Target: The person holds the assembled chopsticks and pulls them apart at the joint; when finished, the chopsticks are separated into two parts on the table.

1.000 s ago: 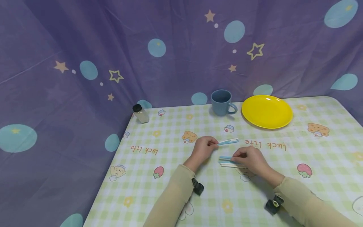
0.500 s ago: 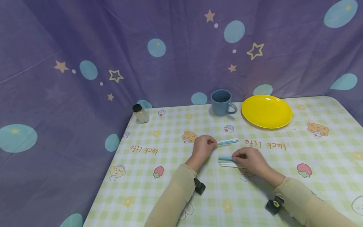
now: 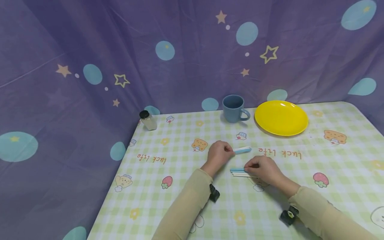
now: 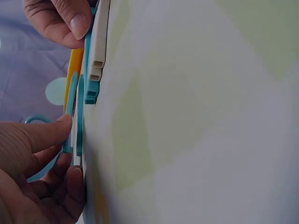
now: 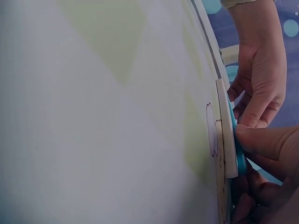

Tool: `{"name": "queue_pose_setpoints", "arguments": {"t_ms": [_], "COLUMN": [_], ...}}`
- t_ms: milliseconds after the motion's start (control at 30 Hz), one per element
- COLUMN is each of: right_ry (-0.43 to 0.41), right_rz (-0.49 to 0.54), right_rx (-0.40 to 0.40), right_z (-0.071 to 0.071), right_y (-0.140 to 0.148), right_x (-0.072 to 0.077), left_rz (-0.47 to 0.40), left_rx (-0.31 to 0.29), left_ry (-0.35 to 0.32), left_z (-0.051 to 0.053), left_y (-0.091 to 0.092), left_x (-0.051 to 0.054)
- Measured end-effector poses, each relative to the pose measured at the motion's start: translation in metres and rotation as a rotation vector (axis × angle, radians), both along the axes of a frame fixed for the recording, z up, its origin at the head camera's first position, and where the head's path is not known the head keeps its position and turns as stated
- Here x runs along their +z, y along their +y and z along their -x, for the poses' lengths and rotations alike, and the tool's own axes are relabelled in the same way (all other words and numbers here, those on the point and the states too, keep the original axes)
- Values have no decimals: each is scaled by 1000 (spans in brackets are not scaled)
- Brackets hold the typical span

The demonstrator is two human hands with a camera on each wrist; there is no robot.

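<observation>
My left hand (image 3: 219,156) pinches a slim blue bag clip (image 4: 70,95) between thumb and finger. Another blue clip (image 4: 80,121) lies alongside it, and a white clip (image 3: 242,147) shows in this far group in the head view. Nearer the front is a second group, with blue clips (image 3: 237,170) above white clips (image 3: 240,174). My right hand (image 3: 265,168) pinches the blue clips of this group at their right part, the thumb pressing on the blue side in the right wrist view. My right fingers hide the right ends of the near group.
A blue mug (image 3: 232,110) stands at the back edge of the table, beside a yellow plate (image 3: 280,120). At the back left corner is a small jar with a black lid (image 3: 149,121). A patterned checked cloth (image 3: 180,206) covers the table; a purple curtain (image 3: 186,50) hangs behind.
My left hand has shifted slightly right along the far clips. In the near group, the top blue clip has come down closer to the others. My right hand has stayed nearly still.
</observation>
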State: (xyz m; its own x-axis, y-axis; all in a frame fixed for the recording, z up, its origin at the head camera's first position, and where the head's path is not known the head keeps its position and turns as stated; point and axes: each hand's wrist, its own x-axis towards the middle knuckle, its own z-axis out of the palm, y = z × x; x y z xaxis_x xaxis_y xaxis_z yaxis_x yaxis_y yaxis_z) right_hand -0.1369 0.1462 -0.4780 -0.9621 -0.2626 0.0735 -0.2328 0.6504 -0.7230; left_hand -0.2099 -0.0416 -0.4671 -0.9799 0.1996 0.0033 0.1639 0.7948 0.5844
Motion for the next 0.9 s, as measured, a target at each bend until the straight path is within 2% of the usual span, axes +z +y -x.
{"name": "queue_pose_setpoints", "arguments": {"t_ms": [267, 533, 767, 900], "right_ry": [-47, -45, -19, -31], "right_rz": [-23, -64, -87, -93], "right_rx": [16, 106, 148, 141], "right_z": [2, 2, 2, 1], "right_y": [0, 1, 2, 1], "right_x": [1, 4, 4, 4], "left_rz": [50, 159, 179, 181], "left_rx": [-2, 9, 0, -5], "left_ry": [7, -15, 32, 22], "left_z": [2, 4, 4, 3], "left_y": [4, 9, 10, 10], "left_x": [0, 2, 2, 2]}}
